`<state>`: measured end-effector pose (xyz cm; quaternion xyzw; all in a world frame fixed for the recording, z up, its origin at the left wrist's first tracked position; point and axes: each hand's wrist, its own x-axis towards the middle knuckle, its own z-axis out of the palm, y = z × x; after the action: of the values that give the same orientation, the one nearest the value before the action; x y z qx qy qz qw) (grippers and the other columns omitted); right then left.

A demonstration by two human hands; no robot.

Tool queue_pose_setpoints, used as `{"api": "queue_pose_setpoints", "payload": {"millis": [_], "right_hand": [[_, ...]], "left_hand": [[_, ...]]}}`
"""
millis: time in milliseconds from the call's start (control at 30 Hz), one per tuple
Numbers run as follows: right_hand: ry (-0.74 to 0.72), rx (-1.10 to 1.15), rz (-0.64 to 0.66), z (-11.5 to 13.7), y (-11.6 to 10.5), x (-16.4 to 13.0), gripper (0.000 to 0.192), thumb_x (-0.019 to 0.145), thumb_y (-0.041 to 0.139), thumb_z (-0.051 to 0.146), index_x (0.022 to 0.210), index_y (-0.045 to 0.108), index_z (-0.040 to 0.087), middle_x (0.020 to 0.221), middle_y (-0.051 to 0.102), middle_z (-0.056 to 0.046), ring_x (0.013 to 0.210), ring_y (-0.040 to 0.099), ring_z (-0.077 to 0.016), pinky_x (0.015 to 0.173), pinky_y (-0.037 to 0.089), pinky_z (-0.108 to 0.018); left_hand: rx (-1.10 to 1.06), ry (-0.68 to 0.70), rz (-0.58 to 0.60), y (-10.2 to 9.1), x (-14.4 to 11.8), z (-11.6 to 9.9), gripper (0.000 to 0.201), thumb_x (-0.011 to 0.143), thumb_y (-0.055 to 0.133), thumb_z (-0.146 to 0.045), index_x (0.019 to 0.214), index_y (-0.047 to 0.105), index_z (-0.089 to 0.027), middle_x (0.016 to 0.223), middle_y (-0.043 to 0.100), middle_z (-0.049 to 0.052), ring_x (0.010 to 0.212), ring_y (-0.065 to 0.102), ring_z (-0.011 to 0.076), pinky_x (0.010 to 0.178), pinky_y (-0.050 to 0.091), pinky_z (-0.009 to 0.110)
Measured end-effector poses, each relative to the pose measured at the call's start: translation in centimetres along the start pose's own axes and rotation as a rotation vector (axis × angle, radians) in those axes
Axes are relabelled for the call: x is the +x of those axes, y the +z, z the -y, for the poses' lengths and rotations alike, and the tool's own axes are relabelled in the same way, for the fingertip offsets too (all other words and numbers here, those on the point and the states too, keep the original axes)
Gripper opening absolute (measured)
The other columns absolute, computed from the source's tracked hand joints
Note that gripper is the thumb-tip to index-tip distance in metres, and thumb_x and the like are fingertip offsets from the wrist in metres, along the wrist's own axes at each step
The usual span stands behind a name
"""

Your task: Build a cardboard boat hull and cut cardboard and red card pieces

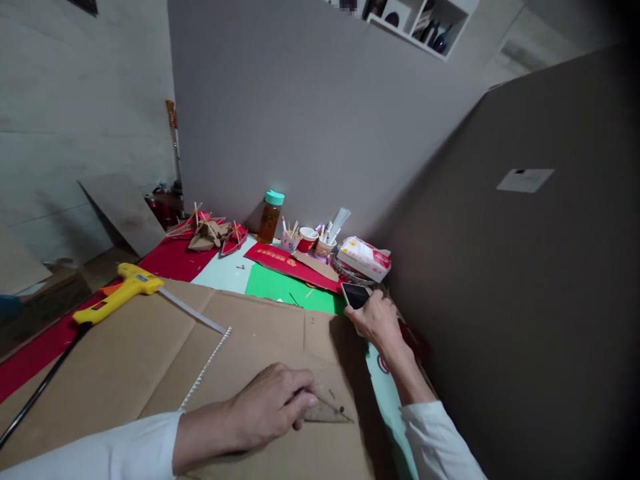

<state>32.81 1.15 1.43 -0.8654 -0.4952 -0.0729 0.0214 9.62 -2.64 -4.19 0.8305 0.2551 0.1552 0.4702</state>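
Observation:
My left hand (pixel 265 410) rests low over a brown cardboard sheet (pixel 260 347), fingers pinched on one end of a thin see-through triangular piece (pixel 327 413). Past the sheet's right edge, my right hand (pixel 377 317) is wrapped round a smartphone (pixel 356 295) with a dark screen. A yellow hot glue gun (pixel 117 293) lies on the cardboard at the left, a long pale glue stick (pixel 193 310) extending from its back. Near the stick's tip begins a narrow white strip with a notched edge (pixel 205 370), which runs down to my left sleeve.
A black cord (pixel 43 383) trails from the glue gun. Along the back stand a bottle with a teal lid (pixel 270 217), several cups including a red one (pixel 308 239), and a white-and-red packet (pixel 364 259). Red stick-framed shapes (pixel 234 238) lie back left. Grey panels (pixel 300 120) enclose the table.

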Motion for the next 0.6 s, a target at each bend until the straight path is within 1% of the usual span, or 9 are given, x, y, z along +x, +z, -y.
{"api": "queue_pose_setpoints", "payload": {"millis": [100, 200, 233, 300, 367, 400, 500, 600], "right_hand": [[-0.092, 0.017, -0.079, -0.3, -0.7, -2.3, 0.047, 0.087, 0.061, 0.043, 0.11, 0.053, 0.002, 0.108, 0.061, -0.026, 0.108, 0.059, -0.0393, 0.094, 0.044, -0.043], [-0.146, 0.048, -0.15, -0.6, -1.2, -4.9, 0.037, 0.084, 0.063, 0.039, 0.104, 0.051, 0.01, 0.105, 0.058, -0.02, 0.106, 0.056, -0.0362, 0.092, 0.045, -0.042], [-0.166, 0.075, -0.19, -0.6, -1.3, -5.8, 0.035, 0.082, 0.064, 0.038, 0.103, 0.05, 0.013, 0.103, 0.057, -0.018, 0.103, 0.056, -0.0351, 0.091, 0.046, -0.042], [-0.22, 0.165, -0.317, -0.6, -1.4, -7.6, 0.034, 0.08, 0.065, 0.037, 0.101, 0.048, 0.016, 0.101, 0.056, -0.016, 0.098, 0.055, -0.0335, 0.088, 0.049, -0.045], [-0.283, 0.255, -0.444, -0.6, -1.6, -9.3, 0.035, 0.079, 0.065, 0.035, 0.102, 0.046, 0.017, 0.105, 0.056, -0.017, 0.099, 0.054, -0.0337, 0.087, 0.05, -0.049], [-0.315, 0.294, -0.486, -0.5, -1.7, -10.0, 0.035, 0.079, 0.065, 0.035, 0.102, 0.045, 0.018, 0.108, 0.055, -0.018, 0.102, 0.054, -0.0343, 0.088, 0.05, -0.051], [-0.399, 0.389, -0.551, -0.2, -2.3, -11.7, 0.034, 0.082, 0.062, 0.032, 0.105, 0.042, 0.018, 0.119, 0.051, -0.021, 0.111, 0.051, -0.0361, 0.089, 0.05, -0.054], [-0.436, 0.443, -0.595, 0.2, -2.9, -12.9, 0.032, 0.084, 0.061, 0.028, 0.107, 0.041, 0.017, 0.124, 0.048, -0.023, 0.114, 0.05, -0.0368, 0.089, 0.05, -0.056]], "left_hand": [[-0.005, -0.007, 0.009, 0.0, -0.1, 0.0, 0.023, 0.092, 0.044, -0.031, 0.078, 0.059, -0.021, 0.062, 0.067, 0.0, 0.062, 0.064, 0.0176, 0.068, 0.044, 0.028], [-0.015, -0.024, 0.019, 0.0, -0.2, 0.0, 0.023, 0.093, 0.044, -0.032, 0.078, 0.057, -0.021, 0.062, 0.065, -0.001, 0.062, 0.063, 0.0171, 0.067, 0.043, 0.027], [-0.017, -0.029, 0.022, 0.0, -0.2, 0.0, 0.023, 0.093, 0.044, -0.032, 0.078, 0.057, -0.021, 0.062, 0.064, -0.001, 0.062, 0.062, 0.0171, 0.067, 0.043, 0.027], [-0.018, -0.046, 0.023, 0.0, -0.2, -0.1, 0.023, 0.093, 0.043, -0.033, 0.079, 0.057, -0.021, 0.063, 0.063, -0.001, 0.064, 0.062, 0.0175, 0.066, 0.043, 0.027], [-0.023, -0.068, 0.034, -0.1, -0.1, -0.3, 0.024, 0.094, 0.042, -0.034, 0.08, 0.057, -0.021, 0.067, 0.064, 0.001, 0.065, 0.063, 0.0182, 0.065, 0.043, 0.027], [-0.021, -0.075, 0.043, -0.1, -0.1, -0.4, 0.026, 0.094, 0.042, -0.035, 0.08, 0.057, -0.02, 0.069, 0.064, 0.001, 0.066, 0.063, 0.0186, 0.065, 0.043, 0.028], [0.03, -0.059, 0.05, -0.1, -0.2, -0.2, 0.029, 0.094, 0.039, -0.035, 0.083, 0.061, -0.019, 0.074, 0.068, 0.005, 0.068, 0.063, 0.0203, 0.068, 0.044, 0.031], [0.104, -0.032, 0.012, -0.1, -0.4, 0.2, 0.028, 0.092, 0.039, -0.031, 0.08, 0.061, -0.019, 0.076, 0.069, 0.006, 0.069, 0.06, 0.0212, 0.067, 0.043, 0.032]]}}
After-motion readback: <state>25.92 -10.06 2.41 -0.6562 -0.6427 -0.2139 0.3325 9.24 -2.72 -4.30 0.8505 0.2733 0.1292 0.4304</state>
